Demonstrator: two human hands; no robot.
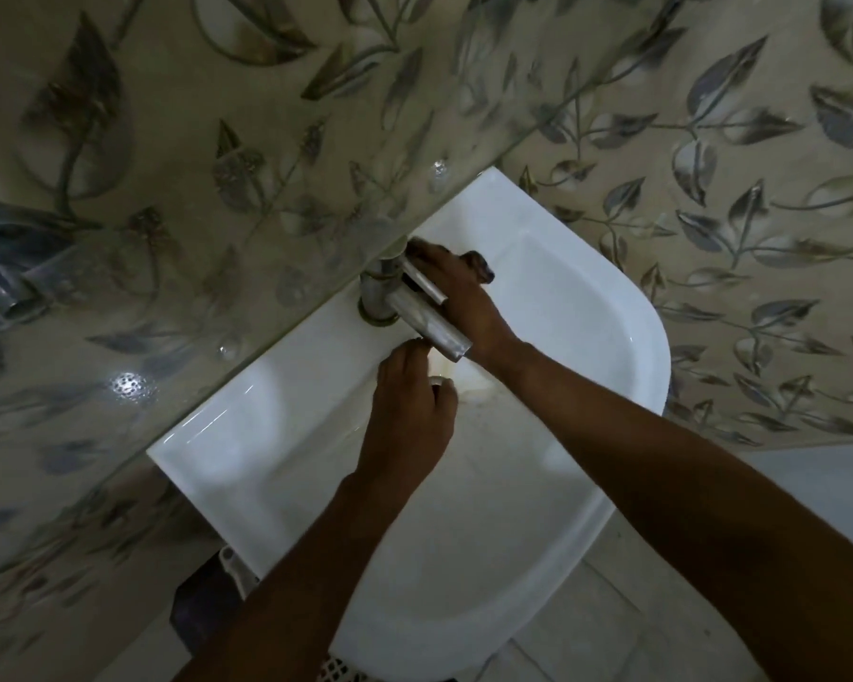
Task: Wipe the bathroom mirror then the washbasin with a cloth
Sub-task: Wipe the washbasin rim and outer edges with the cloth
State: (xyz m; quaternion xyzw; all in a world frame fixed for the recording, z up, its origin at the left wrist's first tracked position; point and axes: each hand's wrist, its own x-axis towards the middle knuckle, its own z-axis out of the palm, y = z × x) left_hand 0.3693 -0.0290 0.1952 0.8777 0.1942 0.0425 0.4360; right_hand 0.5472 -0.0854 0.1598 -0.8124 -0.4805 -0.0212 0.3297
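Head view: right hand [456, 287] behind tap [410, 307], fingers extended toward tap base; grip unclear. Left hand [410, 411] over basin [611, 307], fingers curled, contents hidden. Cloth not visible. Step, judged: basin stage, around tap. Next: locate cloth, wipe bowl toward drain.

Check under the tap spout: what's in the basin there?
Below the tap spout a yellowish patch shows on the washbasin floor. The left hand and right hand cover the rest; drain and cloth aren't visible.

a home bathroom: white washbasin [277, 425], metal tap [405, 307], leaf-patterned wall tiles [739, 140]
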